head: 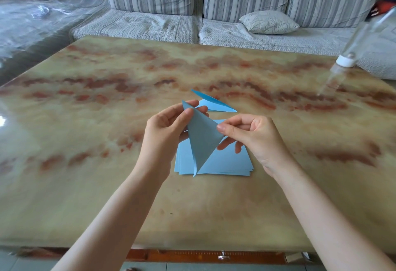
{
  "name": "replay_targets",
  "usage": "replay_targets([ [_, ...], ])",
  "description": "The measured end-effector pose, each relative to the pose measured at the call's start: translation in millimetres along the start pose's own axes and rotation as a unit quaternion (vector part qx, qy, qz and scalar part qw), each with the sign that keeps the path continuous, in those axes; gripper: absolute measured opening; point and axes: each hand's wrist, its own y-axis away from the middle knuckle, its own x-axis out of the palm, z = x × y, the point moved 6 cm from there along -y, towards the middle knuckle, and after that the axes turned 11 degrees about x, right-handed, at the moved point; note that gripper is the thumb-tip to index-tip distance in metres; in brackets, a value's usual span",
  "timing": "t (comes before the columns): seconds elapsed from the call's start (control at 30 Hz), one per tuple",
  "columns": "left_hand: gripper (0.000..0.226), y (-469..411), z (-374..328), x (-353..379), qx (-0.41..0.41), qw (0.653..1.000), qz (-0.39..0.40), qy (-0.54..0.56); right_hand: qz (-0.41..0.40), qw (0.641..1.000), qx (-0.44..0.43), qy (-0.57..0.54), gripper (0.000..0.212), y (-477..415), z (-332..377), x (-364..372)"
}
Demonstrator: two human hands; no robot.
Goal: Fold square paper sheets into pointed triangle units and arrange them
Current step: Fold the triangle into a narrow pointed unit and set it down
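Note:
I hold a blue paper sheet (201, 140) folded into a long pointed triangle in the air above the table. My left hand (165, 129) pinches its upper left corner. My right hand (255, 137) pinches its right corner, thumb on top. The narrow tip hangs down over a stack of flat blue square sheets (227, 163) lying on the table. Beyond my hands, a folded blue triangle unit (214, 104) lies on the table, its flaps slightly lifted.
The marble-patterned table (107, 185) is wide. A clear plastic bottle with a white cap (345, 60) stands at its far right edge. A striped grey sofa (192, 13) with a small cushion (269, 22) runs behind the table. A drawer knob (224, 256) shows below the near edge.

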Motion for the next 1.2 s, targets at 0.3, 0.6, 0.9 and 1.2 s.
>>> replay_targets([
  [0.3,0.017,0,0,1,-0.008,1.000,-0.001,0.010,-0.004,1.000,-0.009,0.006,0.007,0,0,-1],
  [0.6,0.018,1,-4,2,-0.011,1.000,-0.003,0.015,-0.003,1.000,-0.011,0.017,0.008,1,0,-1],
  [0.9,0.021,1,-2,-1,-0.003,0.999,-0.032,0.014,-0.009,1.000,-0.004,0.016,0.008,1,0,-1],
  [1.2,0.022,5,-1,-1,0.032,0.991,-0.104,0.072,0.025,0.998,0.038,-0.051,0.032,7,-4,13],
])
